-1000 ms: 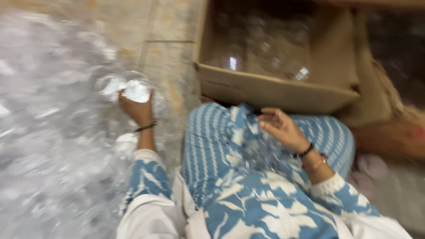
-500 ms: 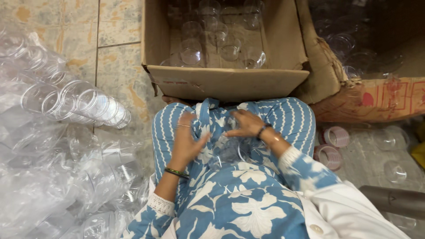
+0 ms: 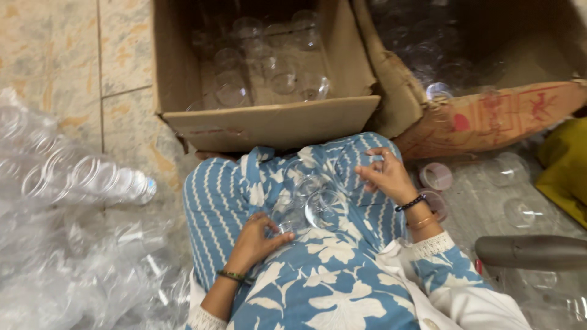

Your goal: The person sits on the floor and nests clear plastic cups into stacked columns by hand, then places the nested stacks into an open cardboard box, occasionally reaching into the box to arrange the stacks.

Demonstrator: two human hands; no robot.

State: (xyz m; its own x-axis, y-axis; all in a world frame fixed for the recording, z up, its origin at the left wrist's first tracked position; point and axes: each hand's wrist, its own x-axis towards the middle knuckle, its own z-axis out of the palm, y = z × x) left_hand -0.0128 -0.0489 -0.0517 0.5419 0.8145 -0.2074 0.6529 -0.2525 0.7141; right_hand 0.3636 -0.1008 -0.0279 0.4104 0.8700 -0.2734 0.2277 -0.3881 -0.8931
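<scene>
I sit on the floor with a blue patterned cloth [image 3: 330, 287] over my lap. Several clear plastic cups [image 3: 324, 209] lie together on it. My left hand [image 3: 254, 239] rests on the lap, its fingers closed on a small clear cup [image 3: 286, 220] at the near edge of that cluster. My right hand [image 3: 386, 177] is a little farther away and to the right. Its fingers curl around another clear cup [image 3: 362, 162], which is hard to make out against the cloth.
An open cardboard box [image 3: 269, 125] with several clear cups stands just beyond my knees, a second box [image 3: 489, 122] to its right. A sleeved stack of cups [image 3: 92, 180] and crumpled plastic wrap [image 3: 73, 275] lie left. Loose cups [image 3: 520, 211] and a grey tube [image 3: 532, 250] lie right.
My left hand has come back from the plastic pile on the left to my lap. Both hands now sit among the cups on the cloth, the right one a little farther right.
</scene>
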